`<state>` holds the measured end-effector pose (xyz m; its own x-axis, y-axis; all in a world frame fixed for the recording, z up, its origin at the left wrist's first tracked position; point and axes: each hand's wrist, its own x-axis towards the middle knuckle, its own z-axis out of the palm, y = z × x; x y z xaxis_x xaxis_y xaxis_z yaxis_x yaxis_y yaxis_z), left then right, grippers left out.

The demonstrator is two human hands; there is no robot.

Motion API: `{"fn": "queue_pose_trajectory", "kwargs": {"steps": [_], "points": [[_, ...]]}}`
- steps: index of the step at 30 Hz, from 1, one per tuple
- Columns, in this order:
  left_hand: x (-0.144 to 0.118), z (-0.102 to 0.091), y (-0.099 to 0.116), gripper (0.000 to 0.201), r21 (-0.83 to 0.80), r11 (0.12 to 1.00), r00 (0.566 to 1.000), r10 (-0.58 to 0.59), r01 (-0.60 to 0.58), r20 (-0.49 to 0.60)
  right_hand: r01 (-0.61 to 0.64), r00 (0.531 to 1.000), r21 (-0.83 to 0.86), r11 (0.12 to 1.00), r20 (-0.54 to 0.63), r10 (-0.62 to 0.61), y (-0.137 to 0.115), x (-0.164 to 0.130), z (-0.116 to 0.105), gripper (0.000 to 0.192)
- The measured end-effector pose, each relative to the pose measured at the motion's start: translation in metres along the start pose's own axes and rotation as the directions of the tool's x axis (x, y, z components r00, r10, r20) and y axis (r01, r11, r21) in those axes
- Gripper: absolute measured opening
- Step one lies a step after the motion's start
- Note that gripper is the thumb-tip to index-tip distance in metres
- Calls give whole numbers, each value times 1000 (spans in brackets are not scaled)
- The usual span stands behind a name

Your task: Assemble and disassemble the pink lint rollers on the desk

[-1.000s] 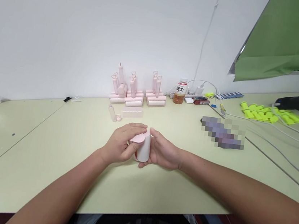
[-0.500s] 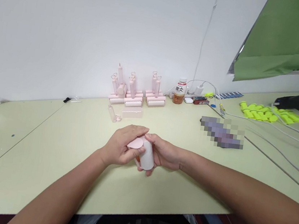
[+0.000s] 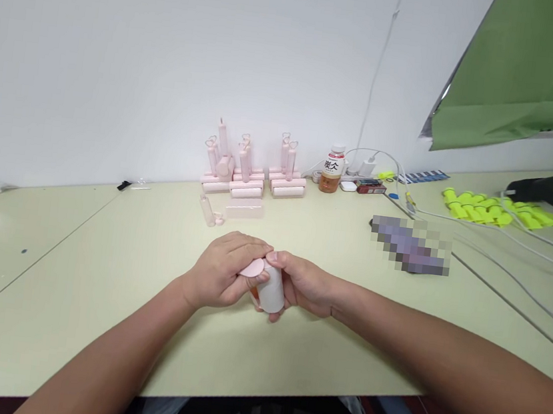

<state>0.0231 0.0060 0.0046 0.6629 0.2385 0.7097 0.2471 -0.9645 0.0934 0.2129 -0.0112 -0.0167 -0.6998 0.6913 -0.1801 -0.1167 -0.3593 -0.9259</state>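
Observation:
A lint roller, with a white roll and a pink rounded end piece, is held between both hands above the near middle of the table. My left hand grips its pink end from the left, thumb against the roll's upper edge. From the right, my right hand wraps round the white roll, with its thumb on top and fingertips showing under the bottom. A small orange patch shows beside the roll below my left thumb. My palms hide part of the roller.
Several pink lint rollers stand by the wall. Before them lie a clear cover and a pink handle. An amber bottle, a blurred-out flat object, white cables and yellow pieces occupy the right.
Both hands keep hold of the lint roller. The pink end piece has shifted slightly and less of it shows beside my left fingers; otherwise the table looks the same.

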Motion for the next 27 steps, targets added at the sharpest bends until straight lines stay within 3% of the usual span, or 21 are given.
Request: {"fn": "queue_pose_trajectory", "kwargs": {"steps": [6, 10, 12, 18, 23, 27], "points": [[2, -3, 2, 22, -49, 998, 999, -25, 27, 39, -38, 999, -40, 998, -37, 37, 1, 1, 1, 44], [0, 0, 2, 18, -50, 994, 994, -97, 99, 44, 16, 997, 5, 1000, -77, -16, 6, 2, 4, 49], [-1, 3, 2, 18, -39, 993, 994, -113, 113, 4, 28, 999, 93, 995, -36, -25, 9, 2, 6, 54], [-1, 8, 4, 14, 2, 996, 994, -93, 93, -63, -126, 983, 265, 956, 165, 84, 12, 0, 7, 71], [1, -1, 7, 25, -70, 993, 993, -91, 96, 71, -128, 983, 183, 975, 154, 100, 8, -1, 5, 53], [3, -7, 11, 40, 1, 995, 967, -94, 97, 235, -104, 992, 44, 994, 75, 101, 5, -3, 5, 49]]}}
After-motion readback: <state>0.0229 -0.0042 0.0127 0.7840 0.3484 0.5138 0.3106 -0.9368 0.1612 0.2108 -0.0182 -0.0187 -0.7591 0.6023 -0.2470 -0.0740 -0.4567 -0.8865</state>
